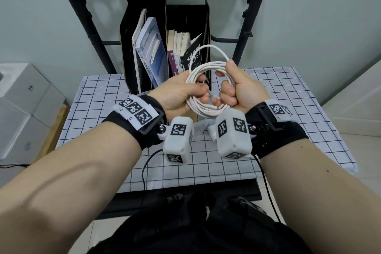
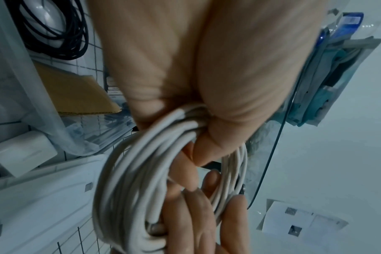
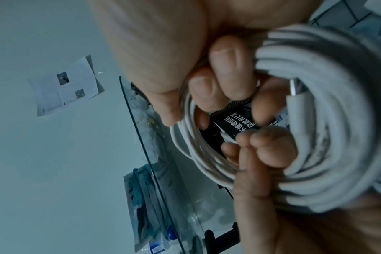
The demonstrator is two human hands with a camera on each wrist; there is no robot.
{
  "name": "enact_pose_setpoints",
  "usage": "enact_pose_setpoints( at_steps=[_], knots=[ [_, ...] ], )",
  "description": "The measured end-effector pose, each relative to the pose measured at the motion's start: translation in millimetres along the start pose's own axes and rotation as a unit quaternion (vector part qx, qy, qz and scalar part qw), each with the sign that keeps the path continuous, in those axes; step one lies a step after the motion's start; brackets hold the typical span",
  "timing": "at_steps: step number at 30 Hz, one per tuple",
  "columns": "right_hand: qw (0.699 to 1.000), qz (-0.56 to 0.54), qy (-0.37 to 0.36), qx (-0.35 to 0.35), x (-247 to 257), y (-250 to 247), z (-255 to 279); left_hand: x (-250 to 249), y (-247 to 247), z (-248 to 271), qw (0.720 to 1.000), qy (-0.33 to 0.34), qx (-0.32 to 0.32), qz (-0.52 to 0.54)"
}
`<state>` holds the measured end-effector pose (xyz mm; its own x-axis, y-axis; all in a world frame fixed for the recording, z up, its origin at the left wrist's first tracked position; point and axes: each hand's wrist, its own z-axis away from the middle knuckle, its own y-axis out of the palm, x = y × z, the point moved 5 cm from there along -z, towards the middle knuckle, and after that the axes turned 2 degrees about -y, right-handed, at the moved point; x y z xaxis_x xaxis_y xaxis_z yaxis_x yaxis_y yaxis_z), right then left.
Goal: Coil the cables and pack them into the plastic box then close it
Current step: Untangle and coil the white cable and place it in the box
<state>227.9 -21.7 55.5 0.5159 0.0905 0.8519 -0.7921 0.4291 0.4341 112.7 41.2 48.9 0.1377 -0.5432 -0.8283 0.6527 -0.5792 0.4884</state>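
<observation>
white cable (image 1: 203, 80) coiled – both hands gripping, box hidden

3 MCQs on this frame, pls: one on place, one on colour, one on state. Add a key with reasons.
1. Where is the white cable?
A. flat on the table
B. held up between both hands
C. on the floor

2. What colour is the coiled cable lying in the plastic box?
A. black
B. red
C. yellow

3. What state is the white cable in?
A. stretched straight
B. wound in loops
C. knotted round a book

Key: B, the left hand and right hand grip it above the checked table; A, the black cable shows in the left wrist view; B, stacked loops show in every view.
</observation>
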Motion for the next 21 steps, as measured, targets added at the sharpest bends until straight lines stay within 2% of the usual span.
enact_pose_setpoints(
  at_steps=[8, 21],
  knots=[
    [0.993, 0.095, 0.046, 0.05, 8.2, 3.1, 1.8, 3.9, -3.8, -3.3, 1.0, 0.02, -0.015, 0.005],
    [0.999, 0.002, 0.042, 0.004, 2.8, -2.5, 5.4, 9.7, -0.5, 1.9, 0.997, 0.001, 0.021, -0.068]
  ],
)
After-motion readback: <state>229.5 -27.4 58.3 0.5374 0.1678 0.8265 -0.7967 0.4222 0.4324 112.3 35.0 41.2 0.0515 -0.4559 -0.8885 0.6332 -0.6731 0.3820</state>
